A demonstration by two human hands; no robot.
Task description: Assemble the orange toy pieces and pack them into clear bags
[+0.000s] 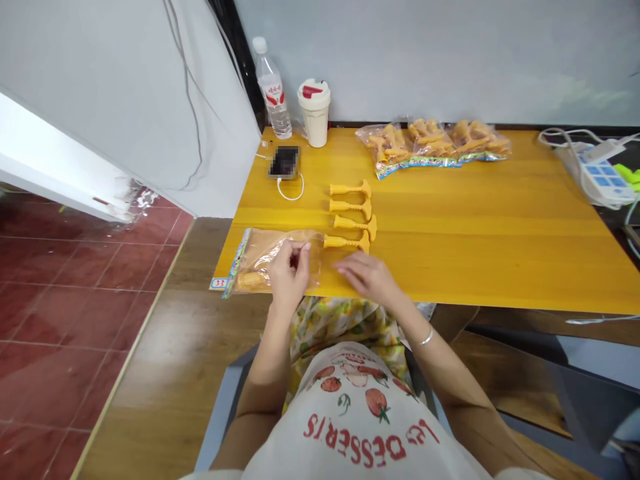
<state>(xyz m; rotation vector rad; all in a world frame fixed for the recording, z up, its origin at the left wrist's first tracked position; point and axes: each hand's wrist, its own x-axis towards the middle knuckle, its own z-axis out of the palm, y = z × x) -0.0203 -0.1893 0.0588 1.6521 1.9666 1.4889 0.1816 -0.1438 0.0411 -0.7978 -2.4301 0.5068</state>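
A clear plastic bag (265,250) with a blue printed strip lies at the table's left front corner. One yellow hammer-shaped plastic piece (251,279) shows inside it, partly covered by my left hand (291,270). The thumb and fingers of that hand pinch the bag near its right end. My right hand (369,275) hovers to the right of the bag, fingers stretched leftward, with nothing visible in them. Just beyond it are several loose yellow hammer-shaped pieces (353,207) in a column, heads to the right. The nearest piece (347,242) has its handle end at the bag's right edge.
Several filled bags (434,145) of yellow pieces lie along the back. A phone (285,162) with a white cable, a water bottle (274,90) and a lidded cup (315,113) occupy the back left. A power strip (603,177) with cables is at the right.
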